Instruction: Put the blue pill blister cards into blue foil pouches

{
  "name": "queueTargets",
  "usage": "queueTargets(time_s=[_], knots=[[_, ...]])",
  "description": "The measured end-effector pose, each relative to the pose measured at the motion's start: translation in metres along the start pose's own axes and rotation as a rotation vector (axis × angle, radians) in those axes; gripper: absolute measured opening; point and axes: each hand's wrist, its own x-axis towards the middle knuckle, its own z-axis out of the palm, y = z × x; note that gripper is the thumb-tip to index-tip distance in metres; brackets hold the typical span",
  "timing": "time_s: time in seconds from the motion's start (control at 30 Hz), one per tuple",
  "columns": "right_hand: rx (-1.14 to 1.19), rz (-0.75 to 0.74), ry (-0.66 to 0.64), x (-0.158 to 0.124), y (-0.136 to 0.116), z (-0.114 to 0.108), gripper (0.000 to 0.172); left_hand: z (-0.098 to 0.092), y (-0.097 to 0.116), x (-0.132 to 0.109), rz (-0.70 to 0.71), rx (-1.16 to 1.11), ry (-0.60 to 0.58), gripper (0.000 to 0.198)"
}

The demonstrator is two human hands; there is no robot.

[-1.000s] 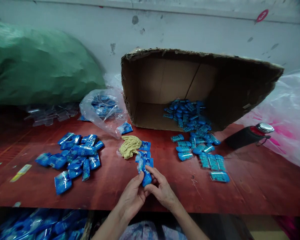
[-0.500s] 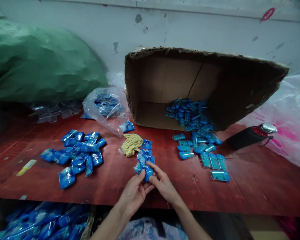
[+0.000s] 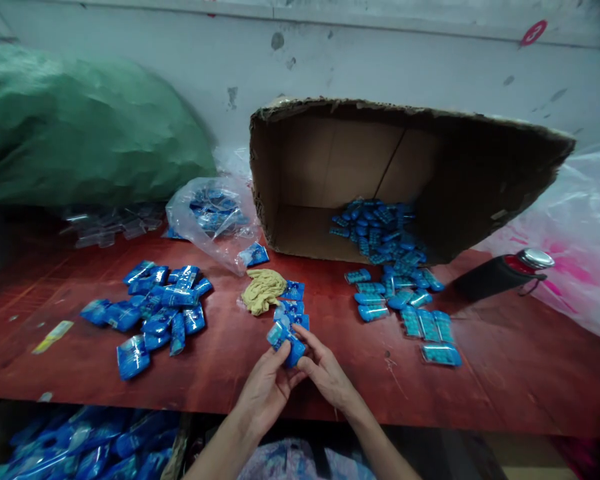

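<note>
Between my hands, just above the near part of the red table, is a small blue packet (image 3: pixel 294 349) with a shiny face. My left hand (image 3: pixel 270 381) grips it from the left, thumb on top. From the right, my right hand (image 3: pixel 325 370) pinches it with thumb and fingers; some fingertips are hidden beneath. Right behind it lie flat blue printed cards (image 3: pixel 293 307), partly covered, beside a crumpled yellow cloth (image 3: pixel 263 291). To the left is a loose pile of shiny blue packets (image 3: pixel 160 303). On the right lie several small blue-and-teal clear-wrapped packs (image 3: pixel 425 324).
A cardboard box (image 3: pixel 325 160) lies on its side at the back, blue packs spilling from it. A dark bottle (image 3: pixel 490 277) stands tilted in view at right. A clear bag (image 3: pixel 180 207) and a green sack (image 3: pixel 80 127) are back left. Blue packets (image 3: pixel 95 443) fill a container below the table edge.
The blue packet has turned slightly in my fingers, and more of its lighter left end now shows. Both hands have stayed nearly in place.
</note>
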Motion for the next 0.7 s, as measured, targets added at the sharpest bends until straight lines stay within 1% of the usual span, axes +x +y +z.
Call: queueTargets(time_s=[0.03,0.07,0.1,0.13,0.17,0.23,0.27,0.3,0.33,0.4,0.47,0.57,0.63,0.7], knots=[[-0.038,-0.042,0.035,0.0,-0.002,0.0,0.043,-0.003,0.008,0.0,0.017,0.006,0.01,0.015],[-0.092,-0.076,0.086,0.001,-0.003,-0.001,0.032,-0.007,0.018,0.0,0.051,0.0,0.04,0.014],[-0.155,-0.098,0.144,0.002,-0.005,-0.001,0.021,-0.012,0.031,0.0,0.096,-0.016,0.085,0.013],[-0.221,-0.108,0.195,0.003,-0.006,-0.003,0.014,-0.016,0.047,-0.001,0.169,-0.042,0.137,0.014],[-0.284,-0.113,0.235,0.005,-0.008,-0.004,0.017,-0.021,0.063,-0.003,0.264,-0.084,0.19,0.018],[-0.398,-0.133,0.284,0.013,-0.011,-0.005,0.03,-0.03,0.094,-0.007,0.402,-0.141,0.249,0.038],[-0.456,-0.155,0.29,0.019,-0.013,-0.004,0.033,-0.033,0.106,-0.009,0.445,-0.148,0.286,0.042],[-0.521,-0.183,0.29,0.026,-0.015,-0.002,0.032,-0.036,0.115,-0.011,0.477,-0.134,0.319,0.041],[-0.601,-0.206,0.286,0.036,-0.016,0.001,0.028,-0.037,0.119,-0.012,0.498,-0.105,0.345,0.036],[-0.81,-0.215,0.257,0.059,-0.016,0.013,0.017,-0.037,0.116,-0.01,0.51,-0.017,0.358,0.022],[-1.038,-0.155,0.2,0.083,-0.014,0.026,0.022,-0.034,0.101,-0.005,0.504,0.071,0.32,0.013],[-1.12,-0.132,0.137,0.107,-0.011,0.039,0.013,-0.028,0.073,0.006,0.489,0.162,0.271,0.011],[-1.119,-0.146,0.119,0.108,-0.012,0.037,0.014,-0.027,0.058,0.012,0.451,0.201,0.262,0.017],[-1.118,-0.158,0.117,0.096,-0.014,0.025,0.019,-0.028,0.045,0.017,0.398,0.237,0.255,0.023]])
